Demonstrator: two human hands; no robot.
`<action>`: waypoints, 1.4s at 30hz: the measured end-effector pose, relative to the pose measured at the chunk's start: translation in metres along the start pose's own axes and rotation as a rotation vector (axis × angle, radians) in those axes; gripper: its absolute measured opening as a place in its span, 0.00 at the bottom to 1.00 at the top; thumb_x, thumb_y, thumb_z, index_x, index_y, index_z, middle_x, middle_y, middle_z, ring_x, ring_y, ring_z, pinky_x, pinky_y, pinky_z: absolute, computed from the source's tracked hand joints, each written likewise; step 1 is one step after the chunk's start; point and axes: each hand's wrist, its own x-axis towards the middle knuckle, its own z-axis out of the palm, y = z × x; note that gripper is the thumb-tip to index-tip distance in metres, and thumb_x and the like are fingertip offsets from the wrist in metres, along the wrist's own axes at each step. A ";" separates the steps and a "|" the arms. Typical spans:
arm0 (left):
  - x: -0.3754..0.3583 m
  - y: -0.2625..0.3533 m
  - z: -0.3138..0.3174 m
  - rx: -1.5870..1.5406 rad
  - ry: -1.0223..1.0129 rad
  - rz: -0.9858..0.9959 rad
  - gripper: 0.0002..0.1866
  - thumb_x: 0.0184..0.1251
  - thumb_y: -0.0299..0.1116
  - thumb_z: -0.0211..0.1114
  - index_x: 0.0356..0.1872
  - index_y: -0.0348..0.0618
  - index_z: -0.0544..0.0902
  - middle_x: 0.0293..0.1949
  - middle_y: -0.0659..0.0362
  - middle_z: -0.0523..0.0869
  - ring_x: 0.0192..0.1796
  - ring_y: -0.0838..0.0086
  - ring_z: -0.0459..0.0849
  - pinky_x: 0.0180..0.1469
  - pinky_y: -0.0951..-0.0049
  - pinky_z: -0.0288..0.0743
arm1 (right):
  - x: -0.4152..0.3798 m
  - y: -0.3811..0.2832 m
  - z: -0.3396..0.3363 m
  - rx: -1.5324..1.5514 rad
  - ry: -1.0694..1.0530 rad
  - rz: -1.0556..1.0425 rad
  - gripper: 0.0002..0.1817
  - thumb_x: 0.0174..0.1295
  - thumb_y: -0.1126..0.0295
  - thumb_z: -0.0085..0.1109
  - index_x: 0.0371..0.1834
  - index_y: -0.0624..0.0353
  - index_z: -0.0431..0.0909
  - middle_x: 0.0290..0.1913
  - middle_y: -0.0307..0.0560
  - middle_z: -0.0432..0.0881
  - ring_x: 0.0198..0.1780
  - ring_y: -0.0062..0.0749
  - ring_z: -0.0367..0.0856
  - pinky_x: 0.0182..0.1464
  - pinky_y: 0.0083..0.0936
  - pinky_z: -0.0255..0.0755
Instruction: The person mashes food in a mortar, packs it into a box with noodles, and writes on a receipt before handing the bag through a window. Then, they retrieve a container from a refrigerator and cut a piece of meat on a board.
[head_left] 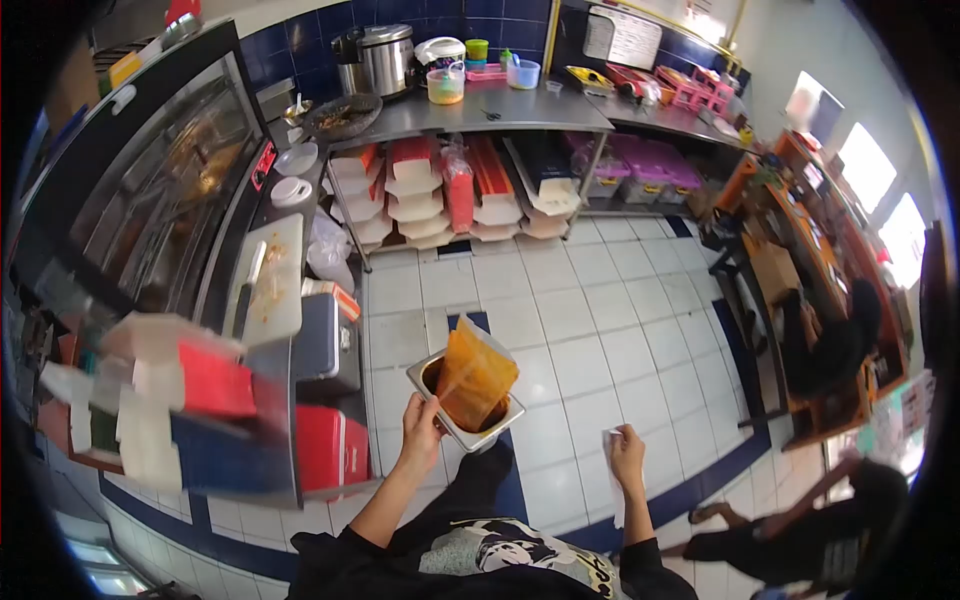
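Note:
A rectangular metal container (467, 437) is held out over the tiled floor, with my left hand (422, 428) closed on its near left edge. Standing partly out of it is a clear plastic bag (478, 375) smeared with orange-brown sauce. My right hand (627, 452) is lower right of the container, apart from it, its fingers closed round a thin whitish sheet or bag (613, 480) that hangs down. What the sheet is cannot be made out.
White cutting board (275, 280) with a knife on the left counter; blurred red and white boxes (215, 380) nearer. Steel table (400, 118) with pots and tubs ahead. A person (840, 330) sits right; another person (800, 530) is lower right.

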 end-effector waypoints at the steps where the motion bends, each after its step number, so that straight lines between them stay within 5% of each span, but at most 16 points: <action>1: 0.036 0.004 0.006 0.002 0.002 0.013 0.07 0.70 0.35 0.50 0.44 0.47 0.70 0.37 0.62 0.77 0.33 0.80 0.77 0.32 0.76 0.75 | 0.032 -0.028 0.012 0.008 -0.130 0.035 0.07 0.57 0.75 0.50 0.34 0.67 0.74 0.22 0.53 0.77 0.25 0.36 0.77 0.28 0.28 0.69; 3: 0.112 0.017 0.020 -0.090 0.094 0.042 0.07 0.69 0.36 0.51 0.43 0.47 0.70 0.35 0.64 0.76 0.36 0.81 0.76 0.36 0.76 0.72 | 0.091 -0.030 0.055 0.151 -0.249 0.017 0.07 0.60 0.73 0.50 0.34 0.66 0.74 0.19 0.44 0.75 0.21 0.19 0.70 0.23 0.20 0.65; 5: 0.192 0.029 0.029 -0.115 0.124 0.041 0.07 0.69 0.36 0.52 0.43 0.47 0.71 0.36 0.65 0.76 0.37 0.81 0.75 0.36 0.77 0.69 | 0.139 -0.039 0.084 0.097 -0.303 0.041 0.08 0.61 0.71 0.51 0.34 0.66 0.74 0.20 0.43 0.76 0.23 0.18 0.71 0.24 0.19 0.65; 9: 0.348 0.071 0.057 -0.159 0.163 0.202 0.07 0.69 0.38 0.53 0.42 0.50 0.70 0.35 0.66 0.76 0.34 0.82 0.72 0.34 0.74 0.66 | 0.243 -0.061 0.126 0.340 -0.358 0.243 0.08 0.58 0.71 0.58 0.33 0.66 0.74 0.26 0.42 0.79 0.28 0.19 0.75 0.31 0.19 0.70; 13: 0.505 0.126 0.087 -0.201 0.237 0.335 0.10 0.67 0.40 0.56 0.30 0.52 0.66 0.29 0.68 0.73 0.29 0.83 0.70 0.31 0.74 0.64 | 0.363 -0.106 0.165 0.275 -0.543 0.126 0.10 0.53 0.71 0.63 0.32 0.65 0.75 0.27 0.42 0.80 0.30 0.20 0.75 0.34 0.20 0.71; 15: 0.590 0.149 0.090 -0.281 0.268 0.399 0.10 0.67 0.39 0.57 0.31 0.52 0.65 0.27 0.68 0.72 0.26 0.82 0.69 0.29 0.74 0.65 | 0.426 -0.135 0.194 0.267 -0.544 0.024 0.11 0.51 0.69 0.64 0.31 0.65 0.77 0.25 0.48 0.81 0.28 0.30 0.79 0.33 0.26 0.71; 19: 0.752 0.194 0.084 -0.281 0.250 0.521 0.09 0.68 0.38 0.56 0.32 0.51 0.65 0.28 0.66 0.73 0.26 0.80 0.71 0.29 0.74 0.68 | 0.558 -0.208 0.263 0.207 -0.609 -0.022 0.10 0.50 0.70 0.65 0.30 0.64 0.77 0.24 0.48 0.81 0.26 0.29 0.78 0.32 0.25 0.71; 22: 0.863 0.226 0.077 -0.262 0.245 0.606 0.10 0.68 0.39 0.55 0.33 0.49 0.65 0.29 0.64 0.74 0.27 0.79 0.73 0.30 0.72 0.71 | 0.650 -0.264 0.314 0.186 -0.568 -0.274 0.08 0.52 0.73 0.64 0.29 0.64 0.75 0.22 0.42 0.78 0.24 0.17 0.72 0.25 0.18 0.66; 24: 0.914 0.237 0.074 -0.272 0.275 0.601 0.12 0.68 0.41 0.55 0.37 0.47 0.64 0.31 0.61 0.74 0.29 0.77 0.75 0.33 0.68 0.74 | 0.704 -0.320 0.332 0.168 -0.637 -0.268 0.09 0.50 0.72 0.65 0.31 0.63 0.76 0.24 0.50 0.80 0.19 0.31 0.76 0.27 0.23 0.70; 26: 0.957 0.254 0.072 -0.184 0.284 0.598 0.13 0.69 0.42 0.54 0.38 0.45 0.63 0.34 0.59 0.73 0.32 0.74 0.75 0.37 0.66 0.76 | 0.751 -0.371 0.350 0.166 -0.733 -0.368 0.09 0.50 0.72 0.65 0.31 0.63 0.76 0.24 0.50 0.80 0.18 0.30 0.76 0.26 0.23 0.70; 29: 0.993 0.266 0.060 -0.076 0.274 0.502 0.15 0.71 0.43 0.50 0.47 0.45 0.61 0.47 0.56 0.71 0.48 0.68 0.75 0.49 0.60 0.74 | 0.797 -0.424 0.387 0.210 -0.874 -0.529 0.10 0.51 0.72 0.66 0.33 0.63 0.76 0.25 0.48 0.80 0.16 0.27 0.75 0.24 0.23 0.70; 32: 0.962 0.268 0.066 0.029 0.247 0.338 0.31 0.68 0.54 0.47 0.63 0.47 0.51 0.61 0.50 0.61 0.56 0.63 0.71 0.57 0.59 0.70 | 0.832 -0.485 0.409 0.376 -1.120 -0.647 0.09 0.53 0.73 0.65 0.33 0.61 0.75 0.27 0.39 0.79 0.21 0.17 0.75 0.22 0.16 0.66; 36: 0.876 0.294 0.074 -0.339 -0.537 0.117 0.57 0.48 0.79 0.30 0.68 0.36 0.51 0.67 0.47 0.58 0.67 0.59 0.61 0.68 0.57 0.50 | 0.864 -0.541 0.465 0.712 -1.257 -0.535 0.08 0.55 0.73 0.64 0.34 0.61 0.74 0.27 0.34 0.78 0.24 0.10 0.71 0.21 0.12 0.62; 37: 0.847 0.295 0.084 -0.513 -0.462 0.075 0.62 0.42 0.82 0.32 0.68 0.33 0.50 0.68 0.46 0.56 0.70 0.58 0.56 0.69 0.58 0.48 | 0.863 -0.565 0.471 0.697 -1.256 -0.416 0.08 0.55 0.72 0.64 0.34 0.60 0.74 0.27 0.32 0.77 0.24 0.08 0.69 0.21 0.10 0.59; 40: 0.787 0.324 0.092 -0.402 0.255 -0.013 0.67 0.36 0.85 0.35 0.68 0.32 0.49 0.68 0.45 0.56 0.69 0.57 0.58 0.68 0.59 0.50 | 0.857 -0.605 0.506 0.663 -1.238 -0.320 0.07 0.56 0.72 0.62 0.33 0.59 0.73 0.27 0.31 0.75 0.24 0.06 0.66 0.22 0.08 0.56; 42: 0.772 0.332 0.077 -0.287 0.257 0.179 0.65 0.39 0.83 0.39 0.68 0.32 0.49 0.68 0.46 0.57 0.68 0.57 0.59 0.68 0.59 0.51 | 0.847 -0.614 0.536 0.653 -1.226 -0.349 0.07 0.57 0.72 0.61 0.32 0.59 0.72 0.27 0.30 0.75 0.24 0.05 0.66 0.22 0.08 0.56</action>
